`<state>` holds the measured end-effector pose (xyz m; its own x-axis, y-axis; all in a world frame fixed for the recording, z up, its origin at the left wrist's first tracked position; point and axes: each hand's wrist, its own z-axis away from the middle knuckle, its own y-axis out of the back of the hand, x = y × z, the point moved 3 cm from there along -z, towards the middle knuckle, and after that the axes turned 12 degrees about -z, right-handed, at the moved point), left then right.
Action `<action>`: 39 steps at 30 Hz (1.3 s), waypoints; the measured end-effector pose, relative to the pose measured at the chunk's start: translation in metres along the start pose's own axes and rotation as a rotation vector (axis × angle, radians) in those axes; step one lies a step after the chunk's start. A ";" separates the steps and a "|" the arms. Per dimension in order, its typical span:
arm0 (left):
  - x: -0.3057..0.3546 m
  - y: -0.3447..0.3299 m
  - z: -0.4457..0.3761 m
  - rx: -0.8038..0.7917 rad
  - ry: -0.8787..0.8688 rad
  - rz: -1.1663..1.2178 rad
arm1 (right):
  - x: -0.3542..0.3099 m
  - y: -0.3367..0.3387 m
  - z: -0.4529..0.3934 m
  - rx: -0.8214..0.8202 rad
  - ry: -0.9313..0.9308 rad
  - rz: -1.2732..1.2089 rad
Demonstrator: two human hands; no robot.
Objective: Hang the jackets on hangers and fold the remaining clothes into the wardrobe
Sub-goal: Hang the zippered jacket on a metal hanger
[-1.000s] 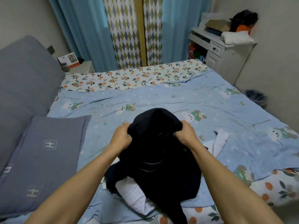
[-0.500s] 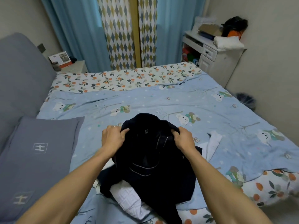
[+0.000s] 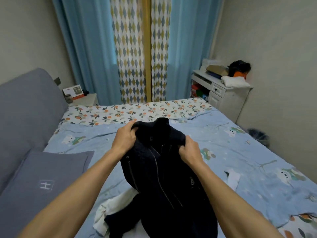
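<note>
We grip the dark jacket (image 3: 159, 169) at its shoulders: left hand (image 3: 124, 137) and right hand (image 3: 188, 151) both clench the fabric. Its lower part rests on the bed (image 3: 240, 152), over white clothes (image 3: 109, 210).

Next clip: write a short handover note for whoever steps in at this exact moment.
Left hand and right hand each grip a shoulder of the dark zip jacket, held up over the bed. White garments lie under its hem. No hanger or wardrobe is in view. Done: jacket picked up. Left: hang it, then fold the white clothes and put them away.
</note>
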<state>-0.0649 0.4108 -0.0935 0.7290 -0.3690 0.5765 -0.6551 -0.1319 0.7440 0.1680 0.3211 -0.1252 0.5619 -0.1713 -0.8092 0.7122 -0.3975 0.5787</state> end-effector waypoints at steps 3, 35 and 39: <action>0.005 0.017 -0.010 0.185 -0.055 0.106 | -0.044 0.022 -0.014 0.282 0.251 -0.153; 0.188 0.147 0.204 0.550 0.229 -0.423 | -0.118 0.155 0.129 -0.256 0.600 -0.028; 0.172 0.138 0.260 0.725 0.301 -0.303 | -0.105 0.151 0.160 -0.209 0.605 -0.264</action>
<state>-0.0813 0.0898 0.0201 0.8484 0.0252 0.5288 -0.3126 -0.7823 0.5388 0.1490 0.1347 0.0312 0.4511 0.4646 -0.7620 0.8895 -0.1643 0.4264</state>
